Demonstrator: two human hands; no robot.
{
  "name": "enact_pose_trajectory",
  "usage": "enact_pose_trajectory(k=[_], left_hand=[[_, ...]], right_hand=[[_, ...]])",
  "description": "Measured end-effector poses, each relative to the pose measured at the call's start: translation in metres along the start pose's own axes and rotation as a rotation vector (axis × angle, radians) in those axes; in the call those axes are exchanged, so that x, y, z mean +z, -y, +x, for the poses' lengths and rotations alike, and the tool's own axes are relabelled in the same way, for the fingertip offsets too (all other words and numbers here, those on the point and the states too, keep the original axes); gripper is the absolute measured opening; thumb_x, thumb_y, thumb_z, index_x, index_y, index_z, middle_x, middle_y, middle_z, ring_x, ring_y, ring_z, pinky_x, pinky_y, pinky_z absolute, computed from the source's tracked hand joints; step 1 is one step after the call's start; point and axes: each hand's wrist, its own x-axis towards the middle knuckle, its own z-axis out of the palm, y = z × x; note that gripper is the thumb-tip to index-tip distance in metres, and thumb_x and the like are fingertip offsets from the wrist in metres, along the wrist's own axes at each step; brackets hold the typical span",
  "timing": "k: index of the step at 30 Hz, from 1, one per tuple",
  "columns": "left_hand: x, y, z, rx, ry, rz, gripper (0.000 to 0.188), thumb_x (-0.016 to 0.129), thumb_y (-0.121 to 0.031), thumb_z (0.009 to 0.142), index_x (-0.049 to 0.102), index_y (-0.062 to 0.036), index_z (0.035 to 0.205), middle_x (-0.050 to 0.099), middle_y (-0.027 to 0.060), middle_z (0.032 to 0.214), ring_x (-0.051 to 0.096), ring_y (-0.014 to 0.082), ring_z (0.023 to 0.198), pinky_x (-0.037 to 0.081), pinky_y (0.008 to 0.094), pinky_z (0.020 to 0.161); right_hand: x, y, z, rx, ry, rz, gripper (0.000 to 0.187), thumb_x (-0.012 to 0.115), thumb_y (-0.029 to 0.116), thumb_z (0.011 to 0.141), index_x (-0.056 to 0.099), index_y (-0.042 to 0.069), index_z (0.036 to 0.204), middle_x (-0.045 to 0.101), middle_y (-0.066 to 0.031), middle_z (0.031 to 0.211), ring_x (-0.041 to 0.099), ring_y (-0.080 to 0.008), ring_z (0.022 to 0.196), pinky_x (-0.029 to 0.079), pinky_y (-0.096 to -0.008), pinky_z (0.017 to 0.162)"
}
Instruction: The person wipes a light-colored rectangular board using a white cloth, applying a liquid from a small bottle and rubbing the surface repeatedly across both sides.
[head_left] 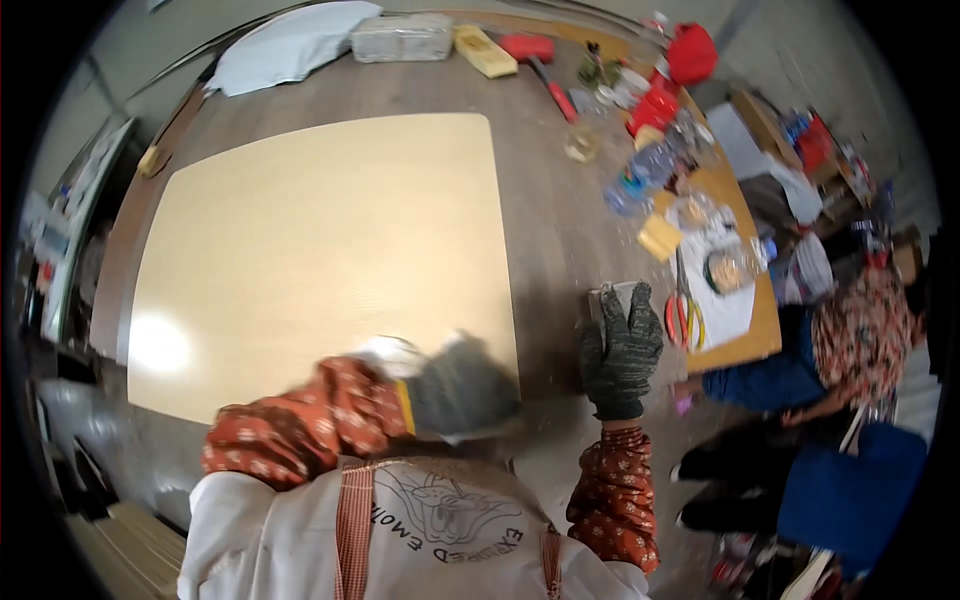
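Left hand (462,392) blurs over the near edge of the pale panel (330,240) on the table (548,220), grip unreadable, right hand (622,352) clamped on a greyish block (597,304), panel laid flat, work there seemingly unfinished.

Left grip (462,390): dark grey. Right grip (622,355): flecked dark grey. Panel (330,250) beyond left grip: pale cream. Sleeves (285,425): rust, white-flowered.

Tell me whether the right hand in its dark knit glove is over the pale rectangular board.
No, the right hand is off the board, beyond its right edge.
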Motion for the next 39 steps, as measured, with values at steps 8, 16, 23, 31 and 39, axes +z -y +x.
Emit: enact_pose_trajectory(k=[8,16,23,31,39], left_hand=[[0.013,0.060,-0.052,-0.169,-0.487,0.173,0.030,0.068,-0.038,0.081,0.063,-0.0368,0.111,0.061,0.0128,0.119,0.060,0.0333,0.102,0.052,0.0474,0.077],[-0.011,0.043,-0.259,-1.175,-0.645,0.422,0.036,0.058,-0.027,0.090,0.061,0.0014,0.112,0.064,0.0196,0.098,0.063,0.0347,0.086,0.052,0.0428,0.076],[-0.003,0.058,-0.241,-1.284,-0.765,0.517,0.051,0.069,-0.034,0.082,0.057,-0.0002,0.119,0.058,0.0221,0.118,0.054,0.0382,0.113,0.045,0.0452,0.096],[-0.016,0.023,-0.174,-1.042,-0.449,0.422,0.075,0.063,-0.049,0.084,0.047,0.0024,0.135,0.046,0.0262,0.138,0.040,0.0407,0.132,0.024,0.0515,0.114],[0.003,-0.015,-0.180,-0.871,-0.595,0.385,0.056,0.068,-0.038,0.081,0.055,-0.0081,0.126,0.054,0.0186,0.128,0.050,0.0388,0.119,0.037,0.0551,0.103]], right_hand=[[0.025,-0.031,0.068,-0.149,0.187,-0.112,0.041,0.063,0.031,0.085,0.063,0.015,0.123,0.057,-0.0204,0.125,0.052,-0.0423,0.114,0.038,-0.0505,0.101],[-0.016,-0.066,0.092,0.497,0.034,0.552,0.039,0.061,0.015,0.092,0.057,-0.002,0.126,0.059,-0.0167,0.127,0.056,-0.0259,0.116,0.043,-0.0374,0.098],[0.028,-0.078,0.139,0.558,0.065,0.683,0.032,0.067,0.019,0.088,0.064,0.000,0.114,0.069,-0.0108,0.103,0.063,-0.0199,0.093,0.049,-0.0325,0.085],[0.153,-0.032,0.213,0.429,-0.154,0.148,0.105,0.083,0.041,0.068,0.027,0.000,0.146,0.041,-0.0240,0.143,0.041,-0.0373,0.130,0.032,-0.0429,0.110],[0.176,-0.009,0.251,0.652,0.130,0.305,0.112,0.081,0.053,0.065,0.023,0.002,0.147,0.052,-0.0256,0.130,0.057,-0.0396,0.112,0.047,-0.0444,0.093]])
